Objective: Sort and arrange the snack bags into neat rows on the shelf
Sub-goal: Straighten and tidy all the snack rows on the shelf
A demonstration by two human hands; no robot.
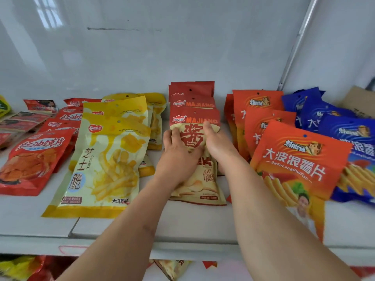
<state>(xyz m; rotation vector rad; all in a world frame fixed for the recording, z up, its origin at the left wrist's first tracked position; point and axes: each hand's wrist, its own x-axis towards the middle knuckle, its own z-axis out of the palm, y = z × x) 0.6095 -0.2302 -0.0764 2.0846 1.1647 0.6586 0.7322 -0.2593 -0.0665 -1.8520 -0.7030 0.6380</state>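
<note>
Majiang bag [199, 159] lies flat at mid-shelf, front of its row, with both hands on it.

Left hand [178, 157] rests on the bag's left side, fingers extended over the print; right hand [218, 145] lies along the right edge, fingers reaching to the red header. Whether either thumb curls under the bag cannot be told. Two more Majiang bags [192, 100] overlap behind it toward the back wall [162, 47]. Yellow bags [105, 159] form the row to the left, red bags [34, 159] the row beyond that. Orange bags [294, 159] form the row to the right, blue bags [349, 134] the next. All rows sit on the white shelf [192, 226], each bag overlapping the one behind.
</note>
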